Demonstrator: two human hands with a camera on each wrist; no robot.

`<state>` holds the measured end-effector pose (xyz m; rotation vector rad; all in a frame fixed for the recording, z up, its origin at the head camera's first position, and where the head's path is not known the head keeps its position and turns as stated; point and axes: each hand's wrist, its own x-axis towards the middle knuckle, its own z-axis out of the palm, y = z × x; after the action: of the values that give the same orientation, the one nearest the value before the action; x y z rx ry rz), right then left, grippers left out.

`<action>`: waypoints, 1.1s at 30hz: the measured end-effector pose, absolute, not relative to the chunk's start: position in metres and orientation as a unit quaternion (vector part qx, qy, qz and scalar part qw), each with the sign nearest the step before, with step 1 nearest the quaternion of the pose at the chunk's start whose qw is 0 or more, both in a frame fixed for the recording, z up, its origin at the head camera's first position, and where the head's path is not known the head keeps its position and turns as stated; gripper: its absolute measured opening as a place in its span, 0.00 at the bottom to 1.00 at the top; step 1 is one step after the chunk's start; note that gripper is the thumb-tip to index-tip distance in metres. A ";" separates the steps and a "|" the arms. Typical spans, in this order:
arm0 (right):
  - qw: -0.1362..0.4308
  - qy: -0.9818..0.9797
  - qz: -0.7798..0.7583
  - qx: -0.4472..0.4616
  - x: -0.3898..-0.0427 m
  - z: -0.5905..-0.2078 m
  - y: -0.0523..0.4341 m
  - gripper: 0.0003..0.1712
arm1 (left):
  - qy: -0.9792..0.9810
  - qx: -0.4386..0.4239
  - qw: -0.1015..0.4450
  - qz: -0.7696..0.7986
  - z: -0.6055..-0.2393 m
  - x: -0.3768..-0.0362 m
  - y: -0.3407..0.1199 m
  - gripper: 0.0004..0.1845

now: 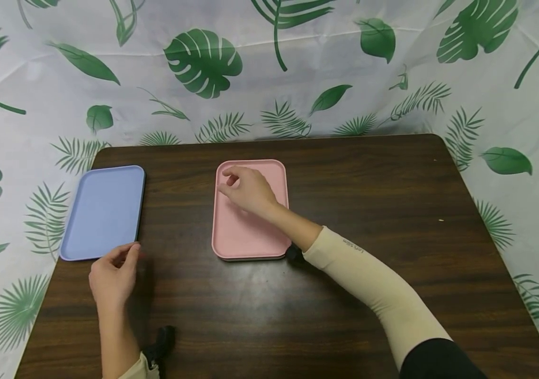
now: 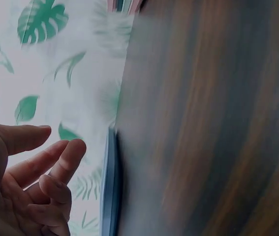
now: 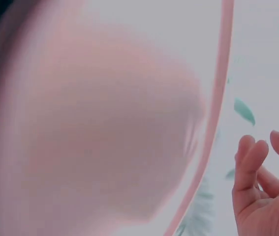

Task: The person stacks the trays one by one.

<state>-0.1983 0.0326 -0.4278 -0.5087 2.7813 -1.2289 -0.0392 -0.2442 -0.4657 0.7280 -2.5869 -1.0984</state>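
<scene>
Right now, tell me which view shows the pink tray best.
The head view: the whole pink tray lies flat on the table, with the right hand over its far end. The right wrist view shows only a blurred pink surface and rim. The left wrist view catches just a sliver at the top edge.

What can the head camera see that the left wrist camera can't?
Only the head view shows the right hand over the pink tray, the whole dark wooden table and both sleeves. Only the left wrist view shows the left hand's palm side, fingers loosely curled and holding nothing. Both show that left hand beside the blue tray, seen edge-on at the wrist, plus the leaf-print cloth.
</scene>
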 end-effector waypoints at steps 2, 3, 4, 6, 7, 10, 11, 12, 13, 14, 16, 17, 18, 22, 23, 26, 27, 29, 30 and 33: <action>0.042 0.899 -0.396 -0.182 -0.192 -0.427 0.021 0.23 | -0.880 0.268 0.124 -0.372 -0.465 -0.039 -0.255 0.19; 0.050 0.898 -0.393 -0.190 -0.189 -0.426 0.016 0.23 | -0.878 0.277 0.127 -0.370 -0.464 -0.039 -0.261 0.20; 0.059 0.898 -0.389 -0.198 -0.185 -0.426 0.010 0.24 | -0.876 0.284 0.130 -0.366 -0.464 -0.040 -0.267 0.20; 0.077 0.898 -0.379 -0.211 -0.179 -0.425 0.000 0.26 | -0.873 0.304 0.134 -0.357 -0.464 -0.040 -0.278 0.21; 0.086 0.899 -0.371 -0.218 -0.177 -0.425 -0.005 0.27 | -0.871 0.314 0.135 -0.352 -0.465 -0.040 -0.284 0.22; 0.111 0.899 -0.353 -0.234 -0.170 -0.426 -0.020 0.29 | -0.862 0.350 0.140 -0.339 -0.466 -0.041 -0.301 0.21; 0.118 0.898 -0.351 -0.238 -0.168 -0.427 -0.025 0.29 | -0.858 0.362 0.142 -0.336 -0.467 -0.042 -0.306 0.21; 0.125 0.898 -0.348 -0.239 -0.166 -0.427 -0.029 0.29 | -0.854 0.373 0.144 -0.333 -0.468 -0.042 -0.311 0.21; 0.133 0.897 -0.347 -0.240 -0.164 -0.428 -0.033 0.29 | -0.852 0.382 0.145 -0.328 -0.469 -0.042 -0.316 0.21; 0.140 0.896 -0.347 -0.239 -0.162 -0.428 -0.037 0.30 | -0.849 0.391 0.148 -0.324 -0.471 -0.042 -0.321 0.21; 0.158 0.893 -0.347 -0.237 -0.158 -0.429 -0.043 0.31 | -0.846 0.404 0.154 -0.313 -0.474 -0.043 -0.331 0.22; 0.170 0.890 -0.350 -0.236 -0.156 -0.430 -0.046 0.31 | -0.846 0.409 0.158 -0.304 -0.475 -0.043 -0.335 0.23; 0.181 0.888 -0.351 -0.235 -0.155 -0.431 -0.049 0.32 | -0.846 0.416 0.157 -0.296 -0.476 -0.043 -0.340 0.23; 0.223 0.875 -0.365 -0.230 -0.149 -0.435 -0.057 0.32 | -0.847 0.432 0.135 -0.278 -0.476 -0.043 -0.356 0.26; 0.232 0.872 -0.368 -0.226 -0.148 -0.436 -0.059 0.32 | -0.850 0.433 0.123 -0.274 -0.476 -0.043 -0.360 0.27; 0.256 0.864 -0.376 -0.218 -0.145 -0.439 -0.066 0.32 | -0.858 0.430 0.082 -0.268 -0.473 -0.043 -0.368 0.31; 0.264 0.861 -0.378 -0.213 -0.144 -0.439 -0.069 0.32 | -0.863 0.425 0.068 -0.263 -0.473 -0.043 -0.371 0.32; 0.279 0.855 -0.388 -0.202 -0.144 -0.441 -0.074 0.32 | -0.868 0.418 0.041 -0.265 -0.472 -0.044 -0.375 0.33; 0.287 0.850 -0.397 -0.194 -0.143 -0.442 -0.077 0.32 | -0.870 0.415 0.030 -0.266 -0.471 -0.045 -0.376 0.34; 0.309 0.835 -0.426 -0.160 -0.143 -0.447 -0.085 0.32 | -0.877 0.398 0.000 -0.268 -0.470 -0.049 -0.380 0.35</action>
<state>-0.1429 -0.0846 -0.4470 -0.4224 2.2081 -1.1252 -0.0490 -0.3802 -0.4702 1.2520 -2.7561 -0.8432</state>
